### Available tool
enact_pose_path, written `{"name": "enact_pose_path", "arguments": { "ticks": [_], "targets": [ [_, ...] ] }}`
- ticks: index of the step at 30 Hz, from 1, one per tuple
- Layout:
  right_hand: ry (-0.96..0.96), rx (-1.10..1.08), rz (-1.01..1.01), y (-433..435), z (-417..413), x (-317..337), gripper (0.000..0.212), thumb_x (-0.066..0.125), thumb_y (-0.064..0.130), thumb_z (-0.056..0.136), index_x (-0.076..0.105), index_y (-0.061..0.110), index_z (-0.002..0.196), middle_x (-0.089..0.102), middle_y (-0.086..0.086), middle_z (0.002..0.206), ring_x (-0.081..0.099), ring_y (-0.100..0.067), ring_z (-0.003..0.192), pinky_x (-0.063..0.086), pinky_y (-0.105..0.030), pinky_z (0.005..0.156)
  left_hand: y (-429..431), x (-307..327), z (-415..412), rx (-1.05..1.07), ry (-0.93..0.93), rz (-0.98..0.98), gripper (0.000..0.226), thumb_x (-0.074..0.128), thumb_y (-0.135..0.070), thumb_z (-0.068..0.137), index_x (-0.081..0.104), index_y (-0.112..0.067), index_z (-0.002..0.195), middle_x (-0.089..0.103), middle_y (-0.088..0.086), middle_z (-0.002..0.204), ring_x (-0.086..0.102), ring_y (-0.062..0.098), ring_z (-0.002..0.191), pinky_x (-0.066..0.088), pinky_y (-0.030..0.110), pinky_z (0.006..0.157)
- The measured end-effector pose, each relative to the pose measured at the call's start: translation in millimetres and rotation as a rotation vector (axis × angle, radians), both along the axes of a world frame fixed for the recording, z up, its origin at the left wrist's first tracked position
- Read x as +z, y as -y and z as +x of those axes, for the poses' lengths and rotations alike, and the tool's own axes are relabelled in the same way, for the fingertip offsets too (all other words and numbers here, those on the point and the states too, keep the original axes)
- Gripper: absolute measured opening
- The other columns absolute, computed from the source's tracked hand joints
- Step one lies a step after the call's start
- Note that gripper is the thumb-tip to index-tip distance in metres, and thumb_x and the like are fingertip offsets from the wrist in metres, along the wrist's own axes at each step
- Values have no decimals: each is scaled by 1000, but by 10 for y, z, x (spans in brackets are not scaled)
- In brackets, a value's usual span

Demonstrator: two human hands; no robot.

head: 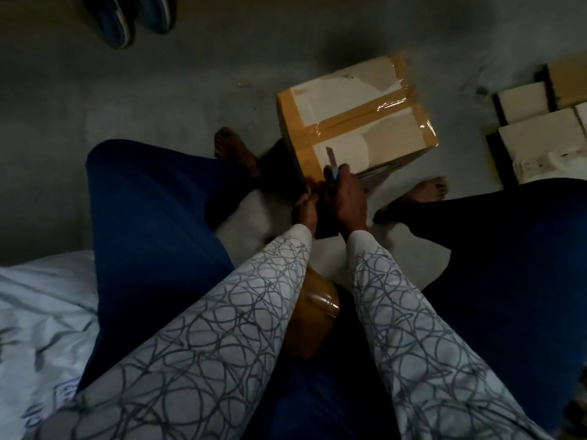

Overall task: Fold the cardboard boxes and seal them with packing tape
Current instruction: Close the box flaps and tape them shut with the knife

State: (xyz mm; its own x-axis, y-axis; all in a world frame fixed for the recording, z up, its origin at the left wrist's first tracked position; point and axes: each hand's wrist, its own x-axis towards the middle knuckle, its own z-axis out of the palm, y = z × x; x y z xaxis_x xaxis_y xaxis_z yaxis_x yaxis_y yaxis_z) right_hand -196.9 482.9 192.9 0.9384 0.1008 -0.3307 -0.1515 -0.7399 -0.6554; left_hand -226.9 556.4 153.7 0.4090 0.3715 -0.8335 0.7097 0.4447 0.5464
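A closed cardboard box (355, 119) stands on the grey floor between my bare feet, its top sealed with brown packing tape in a cross. My right hand (347, 198) grips a utility knife (332, 163) with a blue handle, blade pointing up over the box's near edge. My left hand (306, 211) is right beside it, fingers curled at a strip of tape near the box's near corner; what it pinches is too dark to tell. A roll of brown packing tape (314, 319) lies in my lap under my left forearm.
Several flat or stacked boxes (540, 122) sit at the right edge. A pair of blue shoes (127, 17) stands at the top left. A white printed sack (41, 312) lies at my left. My feet (235, 150) flank the box.
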Motion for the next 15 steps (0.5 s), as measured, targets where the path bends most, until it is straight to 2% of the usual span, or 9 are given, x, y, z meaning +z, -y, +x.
{"name": "enact_pose_path", "arguments": {
  "ticks": [3,5,7,10,13,15],
  "targets": [
    [92,65,-134,55,3,-1,28,53,31,99,52,6,110,67,-20,101,63,-40,95,39,-35,69,52,154,-23,-154,-21,22,48,52,-38,100,53,-12,140,52,12,143,51,31,129,39,38,109],
    [70,86,-196,95,30,-12,33,50,37,101,55,7,115,68,-20,100,64,-41,95,46,-39,72,75,118,-61,-324,-121,65,68,45,-61,95,42,-19,148,43,11,151,44,33,135,33,42,114],
    [35,92,-213,105,73,-11,40,43,45,103,57,9,113,69,-19,97,65,-39,93,52,-42,77,65,77,-115,-426,-175,64,76,42,-69,92,36,-21,152,39,10,154,40,35,138,30,45,116],
    [28,101,-214,113,158,3,46,37,51,103,58,10,106,69,-19,94,66,-39,91,53,-41,75,61,-38,-104,-266,-103,-58,74,56,-63,90,40,-21,149,44,8,152,45,33,135,33,47,115],
    [-32,117,-214,123,199,7,45,41,52,101,59,11,107,69,-21,98,66,-40,95,52,-41,77,41,-364,-141,-130,-97,-172,102,74,-75,51,54,-27,139,58,7,139,55,32,125,41,51,109],
    [-87,119,-175,122,230,44,45,52,55,96,60,13,107,70,-16,102,66,-33,99,51,-36,79,14,-262,-174,-59,-135,-316,88,74,-66,54,60,-25,132,62,8,131,58,35,118,50,55,94]
  ]
}}
